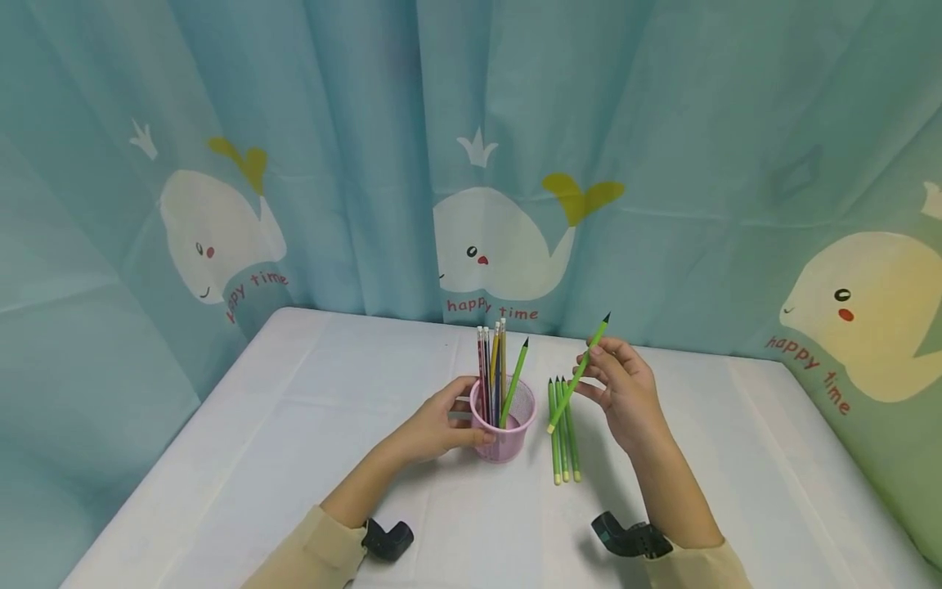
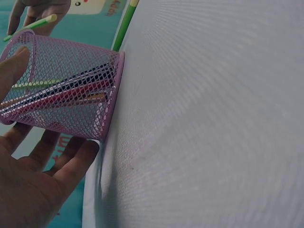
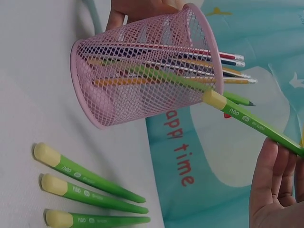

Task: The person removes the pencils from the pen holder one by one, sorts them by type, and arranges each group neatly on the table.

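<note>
A pink mesh pencil cup (image 1: 504, 446) stands on the table, holding several patterned pencils (image 1: 483, 368) and one green pencil (image 1: 518, 372) with its dark point up. My left hand (image 1: 440, 421) grips the cup from its left side, thumb in front and fingers behind. To the right of the cup, my right hand (image 1: 625, 384) pinches another green pencil (image 3: 247, 121) near its pointed end. That pencil slants with its pale yellow end low, close to the cup's rim in the right wrist view. Under it, three green pencils (image 3: 90, 183) lie side by side on the table.
The white table (image 1: 316, 384) ends at a blue curtain (image 1: 353, 164) printed with whales, which hangs along the back and sides. Black wrist bands (image 1: 386, 540) sit at both sleeves.
</note>
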The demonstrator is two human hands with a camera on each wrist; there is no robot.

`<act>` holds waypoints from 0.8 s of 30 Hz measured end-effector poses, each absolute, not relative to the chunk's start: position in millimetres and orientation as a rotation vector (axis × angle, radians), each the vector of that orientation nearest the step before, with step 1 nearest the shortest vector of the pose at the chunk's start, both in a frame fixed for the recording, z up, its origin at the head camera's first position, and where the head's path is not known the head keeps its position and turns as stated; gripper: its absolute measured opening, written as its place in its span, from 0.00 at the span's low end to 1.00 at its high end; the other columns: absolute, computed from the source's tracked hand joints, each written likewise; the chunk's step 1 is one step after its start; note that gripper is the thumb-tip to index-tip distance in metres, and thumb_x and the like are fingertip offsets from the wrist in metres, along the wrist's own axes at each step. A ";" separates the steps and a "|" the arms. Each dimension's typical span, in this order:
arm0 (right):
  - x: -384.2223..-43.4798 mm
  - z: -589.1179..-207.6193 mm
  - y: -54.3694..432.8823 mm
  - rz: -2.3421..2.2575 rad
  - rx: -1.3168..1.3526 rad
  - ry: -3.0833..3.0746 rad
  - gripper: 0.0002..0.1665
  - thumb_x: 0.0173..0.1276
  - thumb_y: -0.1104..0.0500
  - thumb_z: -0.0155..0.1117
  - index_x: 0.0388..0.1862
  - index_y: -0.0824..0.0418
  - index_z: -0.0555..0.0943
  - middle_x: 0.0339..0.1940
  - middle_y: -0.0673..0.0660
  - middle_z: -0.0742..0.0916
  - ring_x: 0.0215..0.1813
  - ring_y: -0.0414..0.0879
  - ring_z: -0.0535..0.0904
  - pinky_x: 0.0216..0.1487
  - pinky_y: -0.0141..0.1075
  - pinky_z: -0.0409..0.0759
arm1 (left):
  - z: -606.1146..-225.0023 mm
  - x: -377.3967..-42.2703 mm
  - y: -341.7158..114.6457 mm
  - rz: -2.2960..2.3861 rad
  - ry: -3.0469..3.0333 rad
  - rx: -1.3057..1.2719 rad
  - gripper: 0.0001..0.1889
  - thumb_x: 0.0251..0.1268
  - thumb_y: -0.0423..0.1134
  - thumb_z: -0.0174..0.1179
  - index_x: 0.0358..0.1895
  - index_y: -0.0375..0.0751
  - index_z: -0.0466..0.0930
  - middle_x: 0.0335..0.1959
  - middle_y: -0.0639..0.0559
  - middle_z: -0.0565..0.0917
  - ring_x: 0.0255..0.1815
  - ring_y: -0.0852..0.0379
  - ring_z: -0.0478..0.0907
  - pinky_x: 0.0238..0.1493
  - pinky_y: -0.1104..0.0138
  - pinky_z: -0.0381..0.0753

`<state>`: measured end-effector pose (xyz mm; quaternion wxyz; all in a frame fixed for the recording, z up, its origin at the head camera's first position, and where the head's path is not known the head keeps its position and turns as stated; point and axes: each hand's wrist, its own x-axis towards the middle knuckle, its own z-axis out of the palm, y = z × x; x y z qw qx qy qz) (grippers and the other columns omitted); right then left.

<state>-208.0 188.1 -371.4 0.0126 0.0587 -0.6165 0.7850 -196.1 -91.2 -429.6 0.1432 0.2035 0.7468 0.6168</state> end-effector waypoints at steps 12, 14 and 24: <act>-211.2 -375.6 192.4 2.440 0.141 -1.968 0.03 0.77 0.59 0.58 0.45 0.56 0.76 0.36 0.50 0.84 0.36 0.41 0.81 0.42 0.37 0.88 | -427.4 -196.3 -91.7 1.776 2.148 0.581 0.40 0.56 0.33 0.73 0.72 0.42 0.63 0.63 0.39 0.74 0.62 0.40 0.76 0.58 0.57 0.83; -211.8 -376.0 193.1 2.427 0.138 -1.984 0.03 0.77 0.59 0.58 0.45 0.56 0.76 0.36 0.50 0.83 0.36 0.41 0.81 0.42 0.37 0.88 | -427.6 -196.8 -91.8 1.783 2.143 0.587 0.40 0.56 0.32 0.73 0.72 0.42 0.63 0.63 0.39 0.74 0.62 0.40 0.76 0.58 0.57 0.83; -215.7 -384.0 199.7 2.375 0.111 -2.090 0.06 0.77 0.57 0.58 0.48 0.57 0.76 0.36 0.49 0.82 0.38 0.42 0.80 0.44 0.38 0.88 | -428.0 -195.8 -91.3 1.773 2.148 0.585 0.39 0.57 0.34 0.73 0.72 0.42 0.63 0.64 0.39 0.75 0.63 0.40 0.76 0.60 0.56 0.82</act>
